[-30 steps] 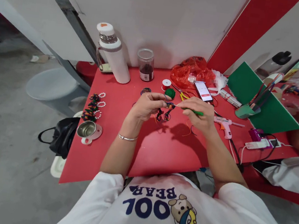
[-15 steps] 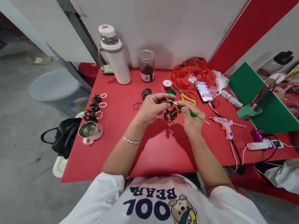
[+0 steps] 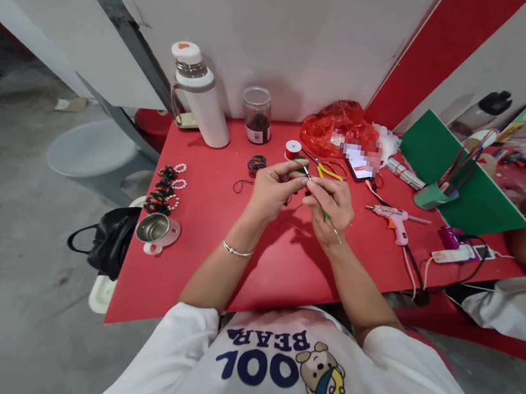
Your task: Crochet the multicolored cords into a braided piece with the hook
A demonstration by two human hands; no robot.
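Note:
My left hand (image 3: 271, 191) is closed in a pinch over the red table, its fingertips meeting those of my right hand. Between them is a piece of dark multicoloured yarn work (image 3: 309, 193), mostly hidden by the fingers. My right hand (image 3: 334, 209) grips a crochet hook (image 3: 335, 231) with a green handle. The hook's metal tip shows at my left fingertips, and its thin rear end sticks out below my right palm. A ball of multicoloured yarn (image 3: 256, 164) lies just beyond my left hand, a loop of strand beside it.
At the left stand a metal cup (image 3: 157, 231), several yarn-and-bead hair ties (image 3: 165, 190) and a white flask (image 3: 207, 109). Behind are a jar (image 3: 256, 118), a spool (image 3: 293, 148), yellow-handled pliers (image 3: 329, 171) and a phone (image 3: 359, 162). A pink glue gun (image 3: 396, 221) with cables lies right.
My right hand has turned and drawn in against my left, so the hook now slants down toward my wrist. The yarn piece that hung between the hands is now mostly covered.

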